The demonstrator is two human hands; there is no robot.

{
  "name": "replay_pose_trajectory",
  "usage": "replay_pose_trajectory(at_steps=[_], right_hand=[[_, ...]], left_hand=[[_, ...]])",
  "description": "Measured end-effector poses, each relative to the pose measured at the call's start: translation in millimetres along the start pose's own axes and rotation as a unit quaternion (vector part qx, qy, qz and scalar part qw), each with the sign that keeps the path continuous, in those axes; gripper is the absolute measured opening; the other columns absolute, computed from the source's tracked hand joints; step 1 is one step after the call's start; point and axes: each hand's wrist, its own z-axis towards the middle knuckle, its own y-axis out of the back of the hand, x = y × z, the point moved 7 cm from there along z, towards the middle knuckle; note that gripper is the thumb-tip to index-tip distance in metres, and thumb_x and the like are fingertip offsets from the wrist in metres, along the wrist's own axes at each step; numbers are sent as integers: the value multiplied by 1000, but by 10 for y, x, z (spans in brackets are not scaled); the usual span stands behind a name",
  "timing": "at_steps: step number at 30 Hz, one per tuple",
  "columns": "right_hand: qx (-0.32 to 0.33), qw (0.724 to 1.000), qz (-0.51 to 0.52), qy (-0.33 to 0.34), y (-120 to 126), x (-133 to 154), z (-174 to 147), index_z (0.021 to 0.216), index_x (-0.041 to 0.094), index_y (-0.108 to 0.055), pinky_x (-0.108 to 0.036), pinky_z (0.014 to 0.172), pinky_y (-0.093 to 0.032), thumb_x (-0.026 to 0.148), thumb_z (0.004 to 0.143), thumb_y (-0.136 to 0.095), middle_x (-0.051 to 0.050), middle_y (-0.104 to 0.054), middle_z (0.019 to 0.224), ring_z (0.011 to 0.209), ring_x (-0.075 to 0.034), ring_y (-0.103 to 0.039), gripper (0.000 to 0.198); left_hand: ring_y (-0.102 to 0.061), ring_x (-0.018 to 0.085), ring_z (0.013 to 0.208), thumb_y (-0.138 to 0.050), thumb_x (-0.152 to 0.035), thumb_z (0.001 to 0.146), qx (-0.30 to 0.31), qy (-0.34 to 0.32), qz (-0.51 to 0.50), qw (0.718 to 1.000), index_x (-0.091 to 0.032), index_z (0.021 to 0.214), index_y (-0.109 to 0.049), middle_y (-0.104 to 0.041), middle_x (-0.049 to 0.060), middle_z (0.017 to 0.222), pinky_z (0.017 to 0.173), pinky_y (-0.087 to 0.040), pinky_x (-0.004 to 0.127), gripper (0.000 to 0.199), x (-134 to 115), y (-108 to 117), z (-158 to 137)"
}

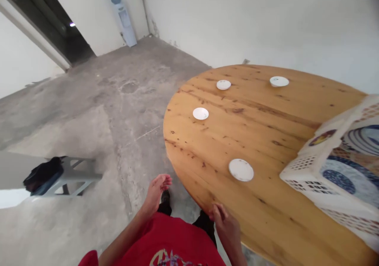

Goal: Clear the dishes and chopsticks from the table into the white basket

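My left hand (156, 189) hangs over the floor just left of the table's edge, its fingers stretched out and nothing in it. At the near edge of the round wooden table (237, 132), my right hand (227, 226) has its fingers curled in, and no object shows in them. The closest thing on the tabletop is a small white dish (241, 169), ahead of the right hand. Farther off sit another white dish (200, 113), a third small dish (223, 85) and a white dish with a raised side (279, 81), all spaced apart near the rim.
A white plastic basket (308, 175) on the table's right side holds blue-patterned plates (340, 179). On the left, a grey stool (77, 175) carries dark cloth (44, 175). A water dispenser (126, 23) stands by the far wall, near a dark doorway (50, 21).
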Motion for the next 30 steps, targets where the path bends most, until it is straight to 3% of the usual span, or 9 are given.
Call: replay_pose_trajectory(at_steps=[2,5,9,15,18,24,30], right_hand=[[-26,999,32,-12,-220,231,-1,84,25,-66,-39,68,-58,69,79,-44,-8,-74,73,63,-27,-72,49],[-7,996,82,-31,-623,526,-18,81,23,-65,-38,63,-58,71,75,-48,-8,-72,71,60,-26,-71,51],[17,992,121,-30,-1011,784,-18,80,22,-66,-38,61,-56,73,71,-52,-7,-70,66,56,-26,-68,54],[-30,969,208,-129,-1104,754,164,76,20,-67,-35,54,-54,71,62,-61,-7,-69,64,53,-24,-66,53],[-51,960,237,-141,-1143,815,365,77,18,-67,-33,54,-53,68,61,-65,-6,-69,65,54,-23,-65,53],[-64,932,307,-180,-1429,1063,942,75,17,-67,-30,53,-51,67,55,-70,-6,-69,64,52,-20,-63,54],[-117,892,390,-197,-1493,1263,1603,77,17,-69,-29,52,-50,65,53,-75,-6,-70,65,53,-19,-63,54]], left_hand=[[-69,20,82,-82,-59,66,-21,-15,2,1000,-14,88,-76,-76,13,93,75,-49,30,50,-204,393,131],[-69,20,85,-83,-62,65,-52,-35,9,998,-14,90,-76,-76,13,95,78,-49,30,54,-505,865,297],[-68,20,85,-84,-63,62,-56,-49,12,997,-15,88,-75,-76,11,94,79,-49,31,55,-746,1103,518],[-68,20,86,-81,-61,67,12,-24,23,999,-16,89,-76,-75,11,95,79,-49,31,51,-764,835,829],[-68,20,85,-80,-61,69,57,-12,63,996,-16,89,-76,-76,11,95,77,-49,31,49,-827,635,1012],[-68,20,86,-76,-60,74,112,-29,140,983,-17,89,-75,-75,9,93,77,-49,30,46,-1300,212,1554],[-67,21,87,-71,-62,77,163,-34,241,956,-17,91,-74,-75,10,94,78,-50,31,47,-1767,-166,2123]])
